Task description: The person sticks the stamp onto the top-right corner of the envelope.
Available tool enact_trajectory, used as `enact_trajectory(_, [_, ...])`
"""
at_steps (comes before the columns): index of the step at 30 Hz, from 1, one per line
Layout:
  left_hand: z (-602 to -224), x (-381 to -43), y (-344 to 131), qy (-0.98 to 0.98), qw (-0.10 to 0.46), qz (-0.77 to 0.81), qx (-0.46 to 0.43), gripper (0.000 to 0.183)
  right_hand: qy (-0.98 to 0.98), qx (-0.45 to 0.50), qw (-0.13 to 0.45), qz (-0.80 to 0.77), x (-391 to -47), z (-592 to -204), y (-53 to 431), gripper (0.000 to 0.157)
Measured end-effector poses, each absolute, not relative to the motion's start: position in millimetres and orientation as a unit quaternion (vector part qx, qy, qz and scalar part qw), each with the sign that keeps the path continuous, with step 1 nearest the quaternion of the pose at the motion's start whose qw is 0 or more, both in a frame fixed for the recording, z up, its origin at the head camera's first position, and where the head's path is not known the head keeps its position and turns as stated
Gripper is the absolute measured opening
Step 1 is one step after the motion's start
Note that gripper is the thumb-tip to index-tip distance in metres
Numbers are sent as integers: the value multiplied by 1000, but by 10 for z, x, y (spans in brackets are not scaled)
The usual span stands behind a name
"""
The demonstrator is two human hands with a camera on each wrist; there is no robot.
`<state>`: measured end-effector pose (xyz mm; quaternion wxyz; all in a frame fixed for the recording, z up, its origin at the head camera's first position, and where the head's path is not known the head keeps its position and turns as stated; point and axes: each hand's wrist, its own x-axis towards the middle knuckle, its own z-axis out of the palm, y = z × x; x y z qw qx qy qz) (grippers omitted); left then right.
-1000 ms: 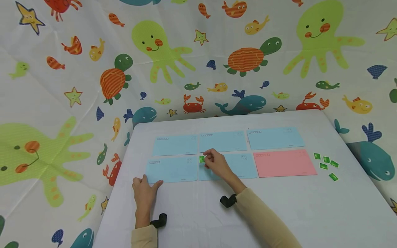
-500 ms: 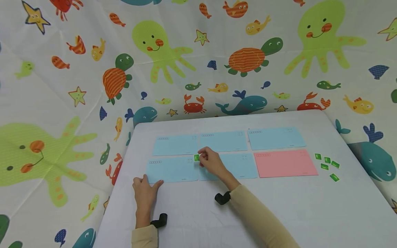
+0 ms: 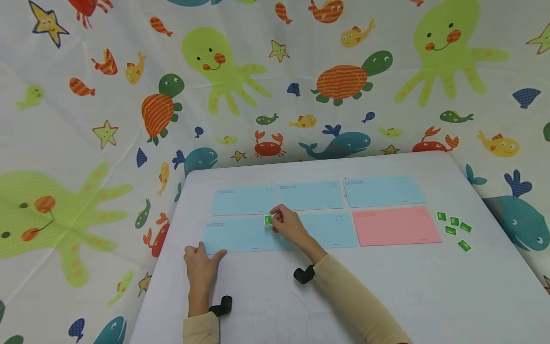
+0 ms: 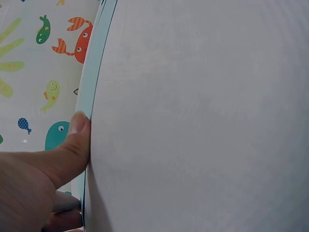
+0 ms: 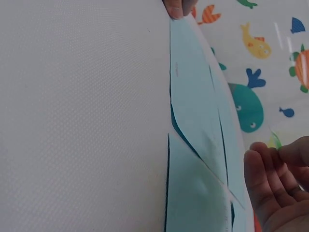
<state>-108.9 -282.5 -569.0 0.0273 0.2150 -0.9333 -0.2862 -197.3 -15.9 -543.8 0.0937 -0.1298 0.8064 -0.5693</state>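
My right hand (image 3: 291,226) pinches a small green stamp (image 3: 268,220) between thumb and fingers. It holds the stamp over the top right corner of the front left blue envelope (image 3: 236,236), by the printed stamp box. In the right wrist view the stamp (image 5: 276,140) shows edge-on and the fingers are raised above the table. My left hand (image 3: 200,268) rests spread at the lower left of that same envelope, with the thumb on its bottom edge. In the left wrist view the thumb (image 4: 77,137) lies straight against this edge.
More blue envelopes (image 3: 309,196) lie in two rows, and a pink envelope (image 3: 395,227) is at the front right. Several loose green stamps (image 3: 450,231) lie on the white table (image 3: 386,282) to the right. A cloth (image 3: 249,134) with sea animals hangs behind.
My right hand has moved left with the stamp, from the front middle envelope to the front left one's upper right corner. The left hand has stayed in place.
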Motion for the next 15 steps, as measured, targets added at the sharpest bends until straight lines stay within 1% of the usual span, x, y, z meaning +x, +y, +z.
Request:
enact_trajectory(7, [-5716,-1087,-2821,-933,33,-287,217,90,810,-135,91,-564,-1988,-5500,-163,22])
enact_trajectory(15, [-5707,-1067,-2795,-931,32,-290,218,90,810,-130,96,-563,-2017,-5538,-195,23])
